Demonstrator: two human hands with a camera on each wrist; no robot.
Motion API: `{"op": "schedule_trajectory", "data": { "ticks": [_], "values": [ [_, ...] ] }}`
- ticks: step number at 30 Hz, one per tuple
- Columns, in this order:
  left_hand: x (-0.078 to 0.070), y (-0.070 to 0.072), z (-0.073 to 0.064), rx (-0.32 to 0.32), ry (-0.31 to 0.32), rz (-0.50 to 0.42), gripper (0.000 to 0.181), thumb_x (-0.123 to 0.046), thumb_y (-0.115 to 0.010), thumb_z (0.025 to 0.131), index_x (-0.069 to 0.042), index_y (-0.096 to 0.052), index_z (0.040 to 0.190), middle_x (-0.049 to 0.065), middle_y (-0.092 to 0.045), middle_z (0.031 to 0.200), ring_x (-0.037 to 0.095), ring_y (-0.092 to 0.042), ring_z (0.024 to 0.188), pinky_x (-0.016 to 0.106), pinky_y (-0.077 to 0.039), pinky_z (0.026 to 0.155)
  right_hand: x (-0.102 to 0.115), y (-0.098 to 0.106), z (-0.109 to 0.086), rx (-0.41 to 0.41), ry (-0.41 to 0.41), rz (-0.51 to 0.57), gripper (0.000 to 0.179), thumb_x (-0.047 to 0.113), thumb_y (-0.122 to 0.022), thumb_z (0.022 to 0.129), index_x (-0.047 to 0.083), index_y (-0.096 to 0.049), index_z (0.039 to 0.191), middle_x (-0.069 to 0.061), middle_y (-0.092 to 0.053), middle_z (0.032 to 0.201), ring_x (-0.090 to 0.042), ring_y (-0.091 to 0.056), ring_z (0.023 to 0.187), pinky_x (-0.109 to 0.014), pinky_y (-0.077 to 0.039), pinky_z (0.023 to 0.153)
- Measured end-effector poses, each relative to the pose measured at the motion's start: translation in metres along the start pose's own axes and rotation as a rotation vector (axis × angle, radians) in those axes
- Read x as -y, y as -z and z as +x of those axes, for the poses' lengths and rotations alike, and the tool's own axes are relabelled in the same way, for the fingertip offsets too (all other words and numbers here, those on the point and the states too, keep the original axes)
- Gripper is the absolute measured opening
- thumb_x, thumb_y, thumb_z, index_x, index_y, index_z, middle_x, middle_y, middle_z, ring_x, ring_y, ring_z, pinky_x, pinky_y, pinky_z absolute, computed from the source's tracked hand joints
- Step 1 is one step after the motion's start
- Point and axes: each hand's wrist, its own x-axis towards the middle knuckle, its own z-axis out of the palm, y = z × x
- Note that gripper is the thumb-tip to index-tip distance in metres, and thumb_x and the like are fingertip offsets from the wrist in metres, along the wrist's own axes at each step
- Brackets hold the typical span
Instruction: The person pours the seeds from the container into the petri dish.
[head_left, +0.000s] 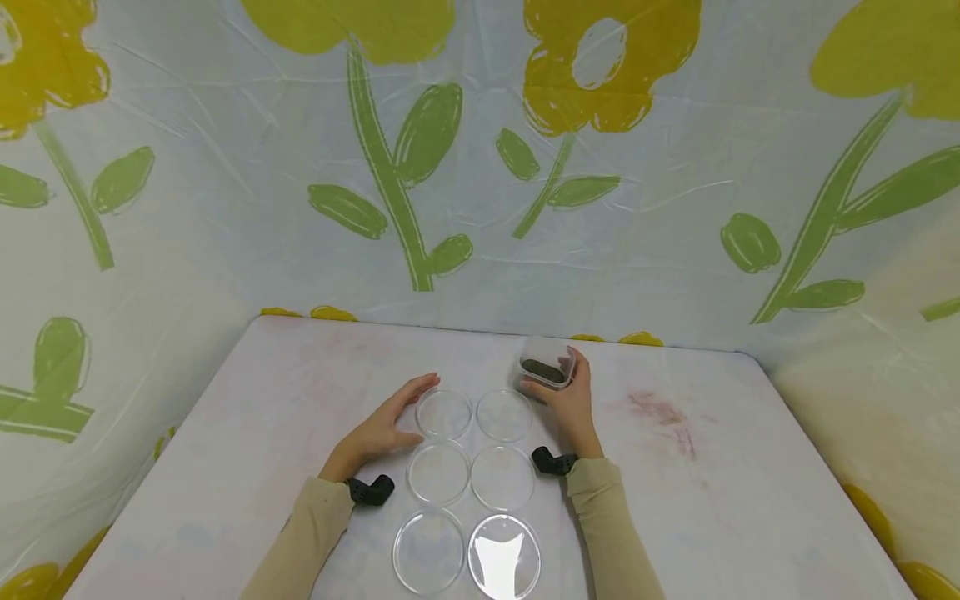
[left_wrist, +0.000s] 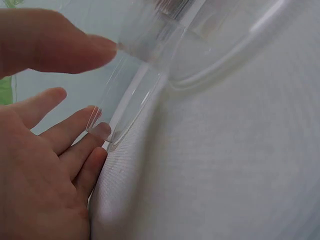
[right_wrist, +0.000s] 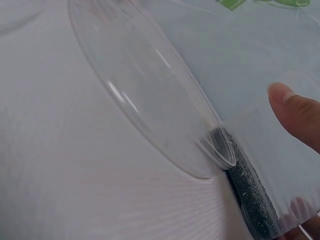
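Note:
My right hand (head_left: 572,407) grips a clear plastic tub (head_left: 546,350) holding dark granules (right_wrist: 252,200). Its thumb lies along the near side and its fingers reach round the right side, partly seen through the wall in the right wrist view. Just left of the tub lies a clear petri dish (head_left: 505,415). My left hand (head_left: 382,427) is spread beside the far-left petri dish (head_left: 444,414), thumb near its front edge and fingers toward its back. In the left wrist view, fingertips (left_wrist: 102,131) show right at that dish's rim, the fingers loosely extended.
Several more clear dishes continue toward me in two columns, including a middle-left dish (head_left: 438,473) and a front-right dish (head_left: 504,557) with a bright reflection. A white cloth covers the table (head_left: 712,500). Behind it hangs a flower-patterned curtain (head_left: 637,267).

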Motion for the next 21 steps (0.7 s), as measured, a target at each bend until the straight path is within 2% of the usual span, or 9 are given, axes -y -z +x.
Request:
{"op": "schedule_trajectory", "data": {
  "ticks": [4,9,13,17,21],
  "values": [
    [-0.001,0.0,0.0,0.017,-0.019,0.025,0.092,0.006,-0.063,0.067,0.009,-0.025,0.151,0.03,-0.033,0.152,0.042,-0.029,0.142,0.026,-0.021,0.115,0.005,0.001,-0.002,-0.009,-0.02,0.049,0.103,0.014,-0.091,0.071,0.009,-0.027,0.151,-0.02,-0.038,0.144,-0.032,-0.035,0.135,-0.044,-0.026,0.113],
    [-0.001,0.0,0.0,0.015,-0.007,0.029,0.093,0.008,-0.06,0.065,0.008,-0.026,0.151,0.028,-0.034,0.153,0.039,-0.029,0.143,0.028,-0.021,0.116,0.012,0.003,-0.003,0.001,-0.042,0.053,0.102,0.012,-0.091,0.071,0.006,-0.027,0.15,-0.022,-0.036,0.145,-0.036,-0.035,0.135,-0.046,-0.028,0.111],
    [0.001,-0.001,0.0,0.007,0.004,0.04,0.091,0.01,-0.06,0.065,0.007,-0.029,0.151,0.026,-0.036,0.153,0.038,-0.03,0.143,0.028,-0.021,0.116,0.014,0.002,-0.003,-0.029,0.018,0.025,0.101,0.013,-0.092,0.069,0.007,-0.029,0.149,-0.019,-0.039,0.14,-0.031,-0.038,0.131,-0.043,-0.032,0.108],
    [0.0,-0.002,0.0,-0.003,0.018,0.06,0.085,0.013,-0.066,0.072,0.007,-0.032,0.15,0.024,-0.037,0.153,0.038,-0.03,0.143,0.043,-0.022,0.117,0.022,0.003,-0.005,-0.065,0.093,-0.003,0.1,0.012,-0.092,0.069,0.007,-0.031,0.148,-0.019,-0.041,0.138,-0.03,-0.038,0.131,-0.044,-0.032,0.109],
    [0.0,-0.003,0.0,-0.031,0.074,0.075,0.082,0.008,-0.074,0.077,0.003,-0.036,0.149,0.019,-0.038,0.154,0.034,-0.031,0.143,0.054,-0.023,0.114,0.028,0.003,-0.005,-0.065,0.116,-0.039,0.1,0.012,-0.091,0.07,0.005,-0.03,0.149,-0.019,-0.041,0.139,-0.032,-0.038,0.132,-0.048,-0.029,0.111]
  ]
}}
